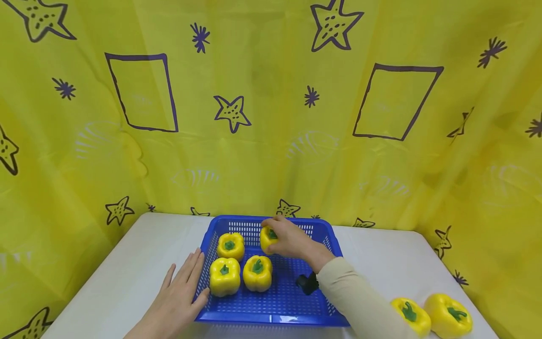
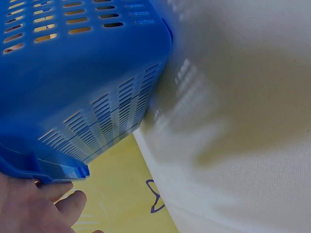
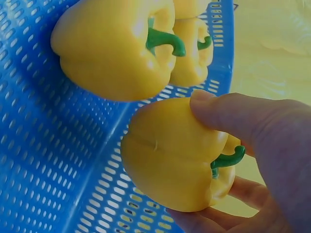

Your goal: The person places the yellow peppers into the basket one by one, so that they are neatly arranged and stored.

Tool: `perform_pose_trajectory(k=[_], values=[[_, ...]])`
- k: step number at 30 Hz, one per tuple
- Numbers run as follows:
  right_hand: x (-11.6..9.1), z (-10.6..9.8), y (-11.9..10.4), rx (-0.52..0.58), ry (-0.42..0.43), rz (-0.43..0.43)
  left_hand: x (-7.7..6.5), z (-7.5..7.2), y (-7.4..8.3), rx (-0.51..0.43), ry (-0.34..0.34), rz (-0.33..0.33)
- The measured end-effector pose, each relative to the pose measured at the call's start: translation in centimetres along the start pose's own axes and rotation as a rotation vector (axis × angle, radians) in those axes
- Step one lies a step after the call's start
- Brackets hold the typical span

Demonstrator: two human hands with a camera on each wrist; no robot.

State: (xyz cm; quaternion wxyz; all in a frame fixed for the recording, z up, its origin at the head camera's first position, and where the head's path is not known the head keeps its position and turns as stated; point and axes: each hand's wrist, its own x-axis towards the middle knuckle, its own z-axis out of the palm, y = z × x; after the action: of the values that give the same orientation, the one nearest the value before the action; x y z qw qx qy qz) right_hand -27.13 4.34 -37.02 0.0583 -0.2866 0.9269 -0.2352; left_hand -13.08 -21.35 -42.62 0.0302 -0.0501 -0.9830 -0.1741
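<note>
My right hand (image 1: 290,239) grips a yellow bell pepper (image 3: 170,153) with a green stem, thumb on one side and fingers on the other, inside the back part of a blue plastic basket (image 1: 271,318). Three more yellow peppers sit in the basket's left half: one at the back left (image 1: 231,246), one at the front left (image 1: 224,278) and one beside it (image 1: 257,274). My left hand (image 1: 175,294) lies against the basket's left side with fingers extended; in the left wrist view its fingertips are at the basket's rim (image 2: 48,177).
Two yellow peppers (image 1: 448,314) lie on the white table (image 1: 377,254) to the right, beyond my right forearm. A black wrist device (image 1: 307,283) shows under the right sleeve. Behind the table hangs a yellow curtain (image 1: 271,155) with star drawings.
</note>
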Motion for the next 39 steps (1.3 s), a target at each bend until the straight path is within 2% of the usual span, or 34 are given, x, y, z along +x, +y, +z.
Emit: perform_pose_trajectory(k=[10,24,33,39], values=[[0.8,1.4,-0.8,0.01,-0.023,-0.007,-0.2,0.1,-0.2,0.03,0.046,0.016],[1.5,2.8,-1.1,0.005,-0.033,0.034,0.0,0.2,0.0,0.032,0.051,0.025],[1.6,3.7,-1.1,-0.02,-0.061,-0.005,0.0,0.1,0.0,0.026,0.028,0.013],[1.5,3.6,-1.1,-0.023,-0.074,-0.01,0.0,0.0,0.0,0.025,0.019,0.008]])
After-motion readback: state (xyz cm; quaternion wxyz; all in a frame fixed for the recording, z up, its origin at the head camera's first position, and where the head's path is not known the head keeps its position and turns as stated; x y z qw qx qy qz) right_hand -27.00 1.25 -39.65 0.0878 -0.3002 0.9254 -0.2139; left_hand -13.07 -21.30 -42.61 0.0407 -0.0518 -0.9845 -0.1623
